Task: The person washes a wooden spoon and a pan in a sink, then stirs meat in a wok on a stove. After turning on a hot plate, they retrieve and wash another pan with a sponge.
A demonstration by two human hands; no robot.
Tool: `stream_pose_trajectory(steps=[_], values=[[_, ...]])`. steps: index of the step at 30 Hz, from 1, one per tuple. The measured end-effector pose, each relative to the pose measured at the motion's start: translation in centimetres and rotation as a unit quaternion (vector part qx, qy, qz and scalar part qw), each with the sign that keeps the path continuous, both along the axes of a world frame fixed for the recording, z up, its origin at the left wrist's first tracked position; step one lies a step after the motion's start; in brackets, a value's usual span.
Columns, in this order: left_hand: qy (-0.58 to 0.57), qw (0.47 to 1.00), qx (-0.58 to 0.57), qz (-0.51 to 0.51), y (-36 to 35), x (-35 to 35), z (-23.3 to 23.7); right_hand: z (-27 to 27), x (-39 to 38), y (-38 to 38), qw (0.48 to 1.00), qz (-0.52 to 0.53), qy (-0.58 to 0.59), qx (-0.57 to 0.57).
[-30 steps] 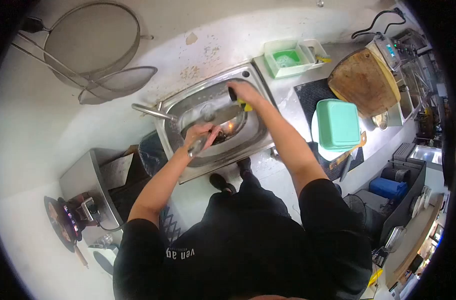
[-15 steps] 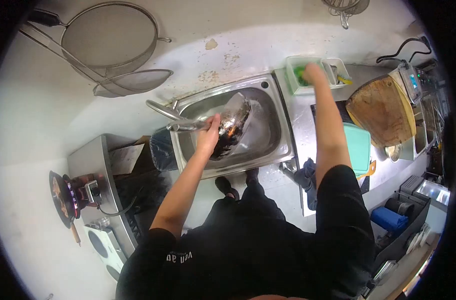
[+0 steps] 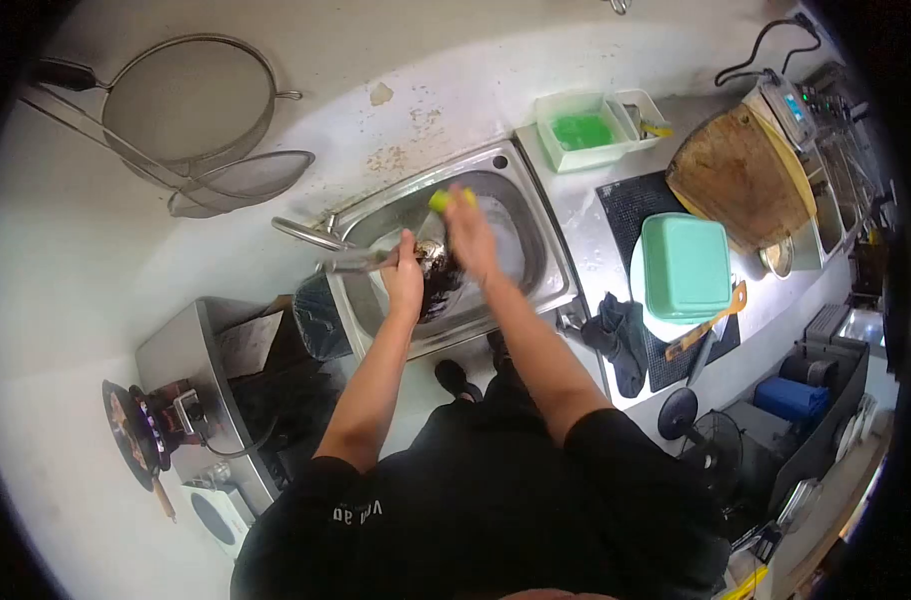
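Steel sink (image 3: 532, 262) at wall: left hand (image 3: 404, 275) clenched round pan (image 3: 439, 288) handle; right hand (image 3: 473, 238) grips sponge (image 3: 452, 198) at pan's rim.

The pan (image 3: 438, 272) sits in the sink (image 3: 536, 250), tub (image 3: 581, 133) right.

Heavy fisheye: a black vignette rings the frame and lines bow toward the edges. Bright, even overhead light washes out the white plastered wall (image 3: 96, 260) at left, glare glints off the stainless steel sink (image 3: 559, 268) at centre, and the right hand (image 3: 468, 236) is slightly motion-blurred.
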State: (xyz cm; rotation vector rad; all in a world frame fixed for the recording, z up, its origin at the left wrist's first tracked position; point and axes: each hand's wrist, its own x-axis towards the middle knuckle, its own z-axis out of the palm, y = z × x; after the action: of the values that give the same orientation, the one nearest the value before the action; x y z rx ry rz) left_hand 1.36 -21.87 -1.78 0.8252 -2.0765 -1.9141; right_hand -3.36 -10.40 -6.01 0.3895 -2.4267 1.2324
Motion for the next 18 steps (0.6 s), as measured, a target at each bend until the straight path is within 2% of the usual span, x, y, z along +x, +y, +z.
stream_pose_trajectory(steps=[1,2,3,5,6,7,9,10,11,13,15,16,18], values=[[-0.002,1.0,0.0,-0.005,0.2,0.2,-0.4,-0.7,-2.4,1.1,0.98,-0.03,-0.153,-0.123],[0.01,1.0,0.022,0.011,0.3,0.4,-0.8,-1.2,-3.4,1.5,0.921,-0.059,-0.299,-0.243],[0.021,0.998,0.045,0.028,0.1,0.6,-1.2,-1.3,-2.5,0.8,0.92,-0.063,-0.3,-0.243],[0.014,0.998,0.065,0.006,-1.2,0.1,-2.3,-0.4,0.5,-1.2,0.991,-0.069,-0.077,-0.081],[0.006,0.996,0.082,-0.013,-1.3,-0.2,-2.2,-0.2,2.2,-1.4,0.999,-0.008,0.039,0.013],[0.004,0.996,0.085,-0.016,-1.3,-0.1,-2.2,-0.2,2.0,-1.4,0.999,-0.011,0.037,0.017],[-0.029,0.998,0.045,-0.028,-1.7,0.5,-2.2,-0.3,1.1,-1.4,0.994,-0.043,-0.017,-0.097],[-0.034,0.998,0.044,-0.024,-1.9,0.9,-2.6,0.5,-1.3,0.2,0.959,-0.049,-0.252,-0.123],[-0.034,0.999,0.021,-0.032,-2.1,1.0,-2.9,-0.4,-3.8,1.8,0.909,-0.06,-0.398,-0.11],[-0.025,0.999,-0.008,-0.044,-3.0,-0.1,-3.1,-1.1,-3.4,0.1,0.968,-0.096,-0.225,-0.055],[-0.036,0.999,0.006,-0.033,-3.1,-0.6,-3.8,0.4,1.2,-3.1,0.993,-0.104,-0.015,-0.048],[-0.035,0.998,0.017,-0.052,-3.2,-0.6,-3.6,0.8,2.6,-3.1,0.999,0.019,-0.003,-0.034],[-0.034,0.998,0.013,-0.055,-3.5,-0.7,-3.4,-0.1,1.0,-2.8,0.998,0.015,-0.006,-0.053]])
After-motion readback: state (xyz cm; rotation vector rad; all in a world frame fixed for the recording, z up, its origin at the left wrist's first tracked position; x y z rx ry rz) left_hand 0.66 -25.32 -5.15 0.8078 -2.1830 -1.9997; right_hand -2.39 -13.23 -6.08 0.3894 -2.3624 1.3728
